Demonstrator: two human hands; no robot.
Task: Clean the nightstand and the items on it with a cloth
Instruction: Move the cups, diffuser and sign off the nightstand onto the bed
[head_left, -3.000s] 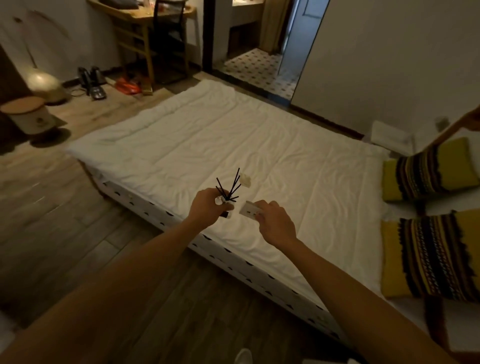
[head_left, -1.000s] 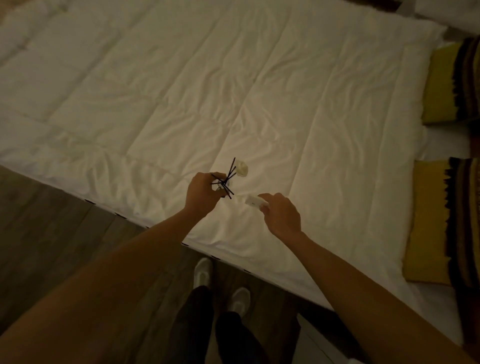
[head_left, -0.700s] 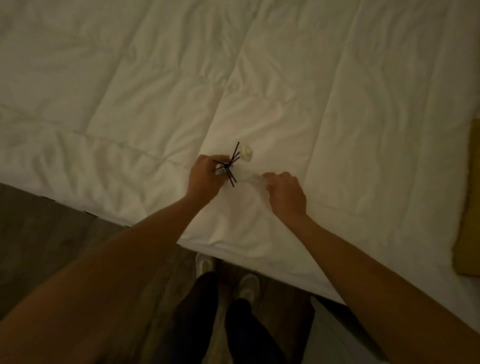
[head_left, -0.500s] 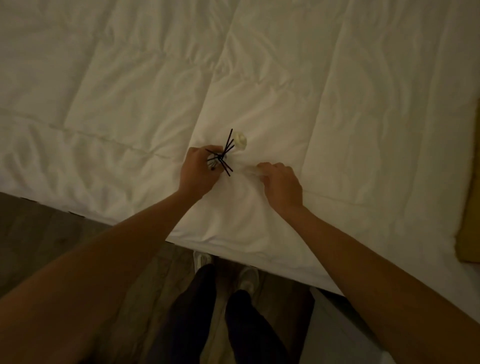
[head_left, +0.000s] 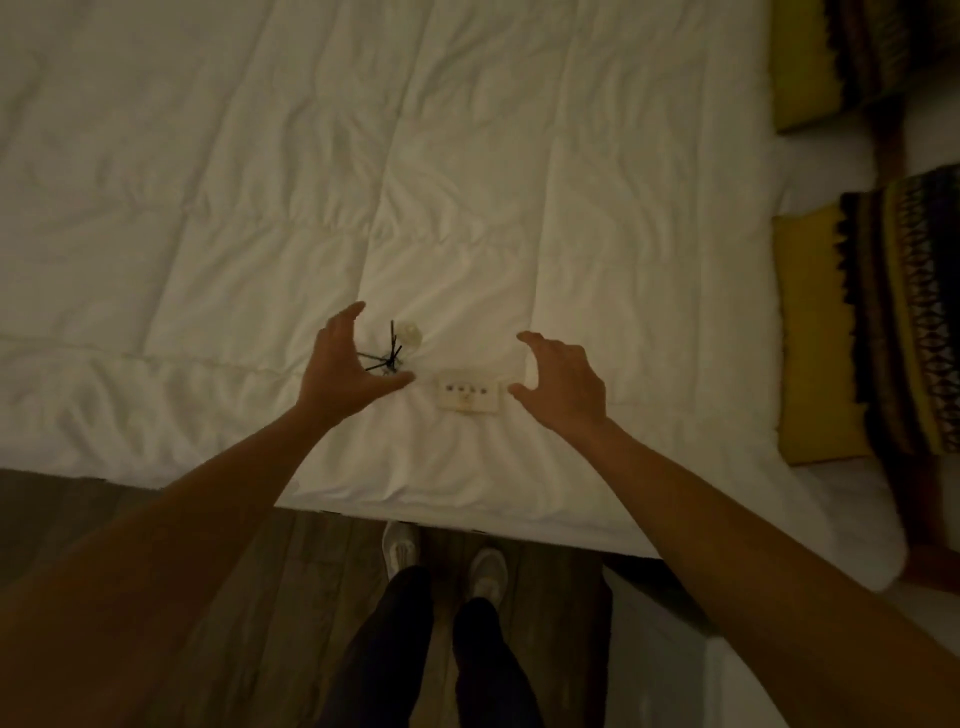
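A small reed diffuser (head_left: 388, 357) with thin black sticks rests on the white duvet (head_left: 467, 156) near the bed's front edge. A small pale lump (head_left: 409, 332) lies just behind it. To its right lies a flat white rectangular panel (head_left: 467, 396) with a row of small dark marks. My left hand (head_left: 340, 371) hovers open just left of the diffuser, fingers spread. My right hand (head_left: 563, 382) hovers open just right of the panel, touching neither item. No cloth or nightstand is in view.
Two yellow and dark striped cushions (head_left: 872, 322) lie at the head of the bed on the right. Wooden floor (head_left: 260, 597) runs along the bed's front edge, where my feet in white shoes (head_left: 488, 571) stand. A pale surface (head_left: 691, 686) shows at the lower right.
Both hands set their items down on the duvet and let go. The diffuser and the white panel now lie free, and both hands have opened and drawn slightly apart.
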